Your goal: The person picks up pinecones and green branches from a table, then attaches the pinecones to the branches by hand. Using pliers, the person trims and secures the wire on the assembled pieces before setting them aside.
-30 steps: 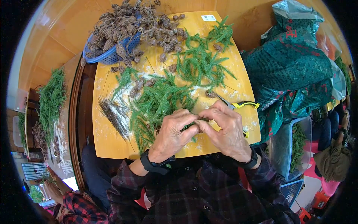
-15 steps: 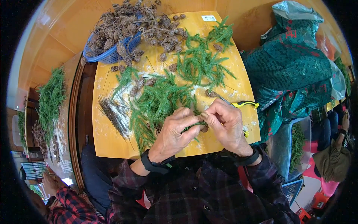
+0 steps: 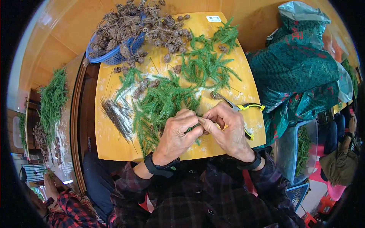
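The green sprig [image 3: 193, 127] sits between my two hands at the near edge of the yellow table [image 3: 110, 146], its visible length running roughly left to right, mostly hidden by fingers. My left hand [image 3: 176, 135] is curled tight, thumb and fingers pinching the sprig. My right hand [image 3: 227, 131] is likewise closed, fingertips meeting the left at the sprig. Compared with a second ago, both hands have stayed at the same spot, drawn slightly closer together. Yellow-handled pruners [image 3: 245, 110] lie just beyond my right hand; a blue basket [image 3: 114, 57] of cones stands far left.
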A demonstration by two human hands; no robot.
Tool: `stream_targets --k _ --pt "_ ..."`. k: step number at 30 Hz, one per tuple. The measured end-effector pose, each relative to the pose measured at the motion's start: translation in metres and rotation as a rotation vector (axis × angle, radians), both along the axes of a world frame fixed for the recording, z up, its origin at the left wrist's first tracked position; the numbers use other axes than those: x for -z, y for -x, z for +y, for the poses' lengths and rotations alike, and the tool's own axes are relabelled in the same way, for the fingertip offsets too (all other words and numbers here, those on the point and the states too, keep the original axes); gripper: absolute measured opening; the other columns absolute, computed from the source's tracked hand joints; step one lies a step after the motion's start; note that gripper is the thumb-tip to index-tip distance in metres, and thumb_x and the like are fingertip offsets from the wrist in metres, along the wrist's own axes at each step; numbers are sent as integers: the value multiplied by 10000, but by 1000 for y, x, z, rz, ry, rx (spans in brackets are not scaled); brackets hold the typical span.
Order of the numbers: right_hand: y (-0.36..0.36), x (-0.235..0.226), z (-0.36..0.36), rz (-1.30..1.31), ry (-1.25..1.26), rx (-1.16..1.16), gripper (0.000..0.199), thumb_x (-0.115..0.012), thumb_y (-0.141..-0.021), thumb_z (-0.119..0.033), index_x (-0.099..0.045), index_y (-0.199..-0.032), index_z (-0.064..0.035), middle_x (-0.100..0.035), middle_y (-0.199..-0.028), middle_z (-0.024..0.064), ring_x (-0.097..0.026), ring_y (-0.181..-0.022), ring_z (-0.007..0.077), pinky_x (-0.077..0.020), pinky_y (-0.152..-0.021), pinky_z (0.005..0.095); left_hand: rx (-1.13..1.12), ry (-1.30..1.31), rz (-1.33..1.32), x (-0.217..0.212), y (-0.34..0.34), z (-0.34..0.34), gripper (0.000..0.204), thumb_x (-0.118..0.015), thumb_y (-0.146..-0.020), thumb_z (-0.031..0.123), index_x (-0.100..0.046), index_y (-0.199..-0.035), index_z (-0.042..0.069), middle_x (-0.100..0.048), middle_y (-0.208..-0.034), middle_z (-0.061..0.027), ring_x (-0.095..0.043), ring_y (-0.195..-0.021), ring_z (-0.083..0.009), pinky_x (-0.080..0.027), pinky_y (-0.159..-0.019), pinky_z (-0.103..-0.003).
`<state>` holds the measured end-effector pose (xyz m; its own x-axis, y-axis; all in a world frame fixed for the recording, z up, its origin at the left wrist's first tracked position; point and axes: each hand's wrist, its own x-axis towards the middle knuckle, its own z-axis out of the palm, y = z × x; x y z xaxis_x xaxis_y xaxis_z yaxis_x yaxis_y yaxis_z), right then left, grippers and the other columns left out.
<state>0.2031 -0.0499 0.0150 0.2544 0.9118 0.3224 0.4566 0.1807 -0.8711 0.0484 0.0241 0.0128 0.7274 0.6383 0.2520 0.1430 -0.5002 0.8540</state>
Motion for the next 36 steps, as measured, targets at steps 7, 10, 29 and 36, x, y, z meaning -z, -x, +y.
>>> stream_targets --k 7,10,29,36 --pt "1 8 -1 134 -7 -27 105 -647 -882 -36 -578 -815 7 -540 -698 5 -535 -566 52 -412 -493 223 63 -16 14 -3 -1 -1 105 -648 -768 21 -623 -858 -26 -583 -782 -97 -558 -747 -210 -453 -693 -305" --pt "3 1 -3 430 70 -56 115 -622 -909 -53 -560 -830 4 -546 -714 -1 -524 -584 48 -416 -522 214 72 86 15 -4 -2 -1 122 -640 -806 33 -636 -908 -35 -618 -833 -96 -585 -767 -189 -469 -700 -298" --pt "-22 -14 -1 43 169 -299 49 -670 -840 -23 -627 -856 -7 -606 -797 24 -542 -664 96 -428 -590 238 153 446 -87 8 14 2 169 -607 -903 130 -650 -923 -31 -625 -785 -65 -595 -707 -144 -474 -669 -283" --pt "-29 -31 11 -468 -308 -518 139 -651 -694 -61 -596 -812 -14 -569 -807 50 -564 -770 237 -474 -638 325 424 635 -90 -2 14 15 220 -605 -916 175 -655 -939 -38 -661 -803 -88 -624 -736 -162 -486 -688 -305"
